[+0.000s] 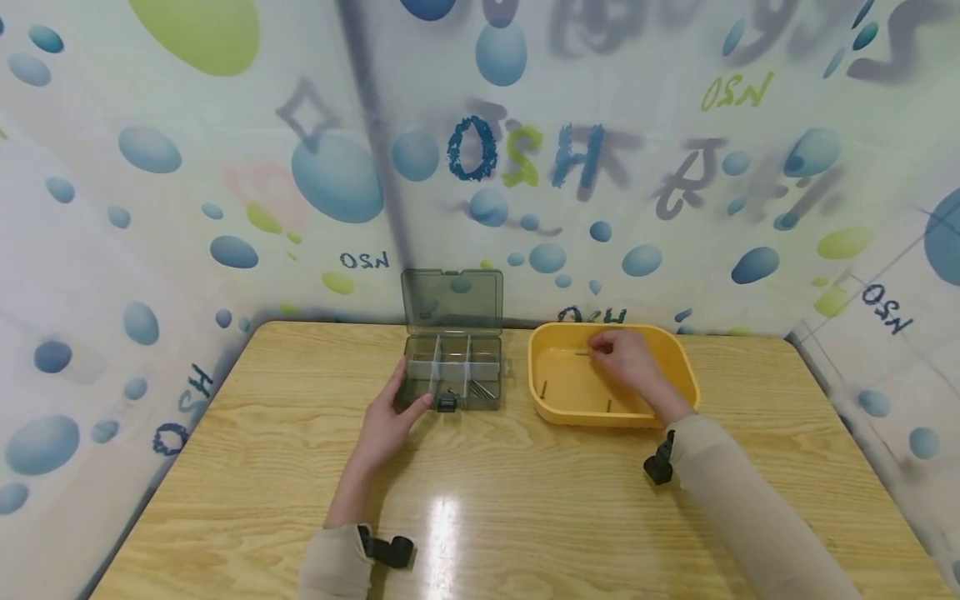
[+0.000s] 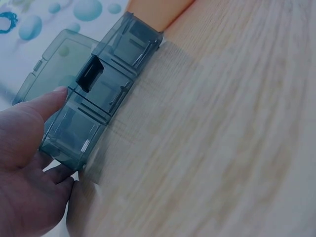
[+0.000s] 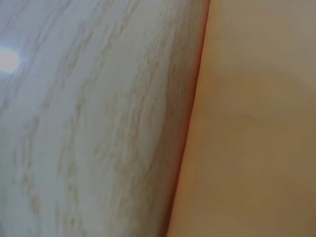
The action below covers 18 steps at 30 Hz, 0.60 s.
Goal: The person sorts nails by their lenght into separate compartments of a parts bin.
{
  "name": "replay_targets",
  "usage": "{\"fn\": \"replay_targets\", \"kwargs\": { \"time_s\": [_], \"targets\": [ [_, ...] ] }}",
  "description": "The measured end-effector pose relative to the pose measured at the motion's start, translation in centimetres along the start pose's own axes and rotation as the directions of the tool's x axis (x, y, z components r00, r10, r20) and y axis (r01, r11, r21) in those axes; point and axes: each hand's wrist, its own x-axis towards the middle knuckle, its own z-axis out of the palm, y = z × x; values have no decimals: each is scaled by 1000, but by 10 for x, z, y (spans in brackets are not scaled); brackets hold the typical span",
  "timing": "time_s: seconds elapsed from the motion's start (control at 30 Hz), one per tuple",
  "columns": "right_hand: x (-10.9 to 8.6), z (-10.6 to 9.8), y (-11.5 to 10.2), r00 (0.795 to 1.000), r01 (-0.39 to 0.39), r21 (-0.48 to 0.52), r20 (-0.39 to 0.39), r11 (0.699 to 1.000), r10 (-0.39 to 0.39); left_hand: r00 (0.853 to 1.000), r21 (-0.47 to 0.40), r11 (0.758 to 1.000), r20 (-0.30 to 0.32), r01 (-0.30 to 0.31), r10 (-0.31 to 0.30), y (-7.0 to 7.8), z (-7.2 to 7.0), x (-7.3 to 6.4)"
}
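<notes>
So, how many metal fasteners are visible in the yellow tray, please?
3 in the yellow tray: one fastener at the left, another fastener at the front, and a third fastener farther back beside the right hand, which may hide more.

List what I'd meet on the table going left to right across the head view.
Left sleeve, left hand, open compartment box, yellow tray, right sleeve.

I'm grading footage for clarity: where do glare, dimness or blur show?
Head view: bright streak of glare on the table; left wrist: dim, bluish cast, yet the box is readable; right wrist: soft blur, white glare spot at left edge, little detail on the tray.
</notes>
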Motion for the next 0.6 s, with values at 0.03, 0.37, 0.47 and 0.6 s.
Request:
{"fn": "replay_targets", "kwargs": {
  "time_s": [0.03,0.37,0.47,0.6],
  "targets": [
    [1,0,0,1000,-4,-5,10,1000,4,1000,-1,1000,0,2,-2,0,0,0],
    [2,1,-2,999,-10,-19,50,1000,11,1000,9,1000,-6,4,-4,0,-1,0],
    [2,2,-4,998,13,-16,59,1000,-12,1000,10,1000,-5,8,-8,0,-1,0],
    [4,3,-4,997,31,-5,64,1000,-31,1000,6,1000,0,9,-9,0,0,0]
  ]
}}
